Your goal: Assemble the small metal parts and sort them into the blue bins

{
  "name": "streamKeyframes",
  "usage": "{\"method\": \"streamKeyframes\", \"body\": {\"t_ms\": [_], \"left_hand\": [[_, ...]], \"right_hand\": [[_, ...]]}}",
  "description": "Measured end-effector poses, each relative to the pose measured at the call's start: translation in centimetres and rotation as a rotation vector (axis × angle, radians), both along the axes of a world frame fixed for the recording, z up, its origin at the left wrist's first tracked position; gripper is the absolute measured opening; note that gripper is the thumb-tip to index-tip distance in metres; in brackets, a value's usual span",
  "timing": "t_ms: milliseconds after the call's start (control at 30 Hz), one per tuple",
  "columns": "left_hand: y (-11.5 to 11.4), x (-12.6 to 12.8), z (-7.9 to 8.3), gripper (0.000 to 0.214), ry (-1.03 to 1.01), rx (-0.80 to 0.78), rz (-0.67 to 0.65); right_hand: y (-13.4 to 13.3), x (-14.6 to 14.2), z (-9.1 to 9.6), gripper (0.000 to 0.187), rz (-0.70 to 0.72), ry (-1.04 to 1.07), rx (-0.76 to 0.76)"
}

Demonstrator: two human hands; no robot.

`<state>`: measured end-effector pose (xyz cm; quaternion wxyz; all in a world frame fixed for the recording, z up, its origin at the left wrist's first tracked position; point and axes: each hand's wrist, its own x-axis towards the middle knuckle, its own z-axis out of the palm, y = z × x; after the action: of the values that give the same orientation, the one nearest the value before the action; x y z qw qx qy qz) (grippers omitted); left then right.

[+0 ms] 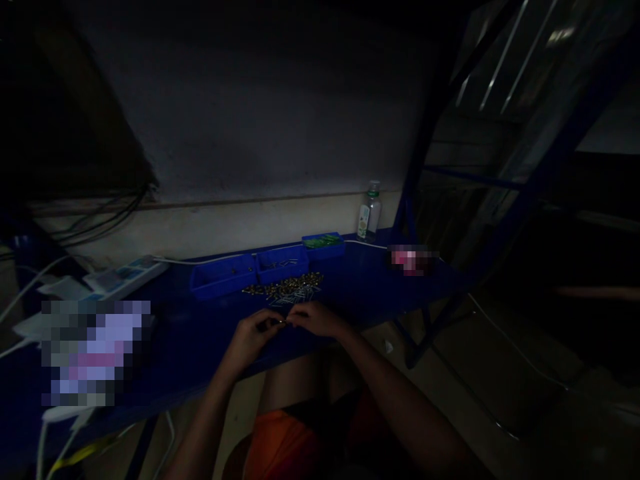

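Note:
My left hand [256,335] and my right hand [316,319] meet just above the front edge of the blue table [195,333]. Both are closed in a pinch, fingertips nearly touching, around a small shiny metal part [283,322]. It is too small and dark to name more exactly. Right beyond my fingers lies a heap of small brass-coloured parts [295,283]. Thin silver pins or screws [299,295] are scattered at its near side.
Behind the heaps stand a left blue bin [223,285], a middle blue bin [283,272] and a right blue bin [325,253] with green pieces. A clear bottle [370,217] stands by the wall. A power strip [135,279] and cables lie left; blurred items sit at both sides.

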<state>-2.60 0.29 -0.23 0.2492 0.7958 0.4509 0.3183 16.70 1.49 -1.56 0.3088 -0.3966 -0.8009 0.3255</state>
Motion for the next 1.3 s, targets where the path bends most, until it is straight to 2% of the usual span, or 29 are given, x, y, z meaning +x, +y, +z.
{"method": "streamKeyframes", "body": {"t_ms": [367, 567, 1000, 1300], "left_hand": [[-0.1, 0.4, 0.0, 0.029, 0.009, -0.022, 0.009], [-0.2, 0.3, -0.1, 0.031, 0.017, -0.032, 0.005], [-0.6, 0.8, 0.9, 0.03, -0.042, -0.101, -0.011], [-0.6, 0.7, 0.7, 0.024, -0.068, -0.062, 0.028]], "right_hand": [[-0.8, -0.2, -0.5, 0.017, -0.11, -0.058, 0.139], [-1.1, -0.3, -0.6, 0.016, -0.151, -0.058, 0.142], [-1.3, -0.4, -0.6, 0.015, -0.134, -0.076, 0.24], [-1.1, -0.1, -0.2, 0.022, -0.092, 0.035, 0.135]]}}
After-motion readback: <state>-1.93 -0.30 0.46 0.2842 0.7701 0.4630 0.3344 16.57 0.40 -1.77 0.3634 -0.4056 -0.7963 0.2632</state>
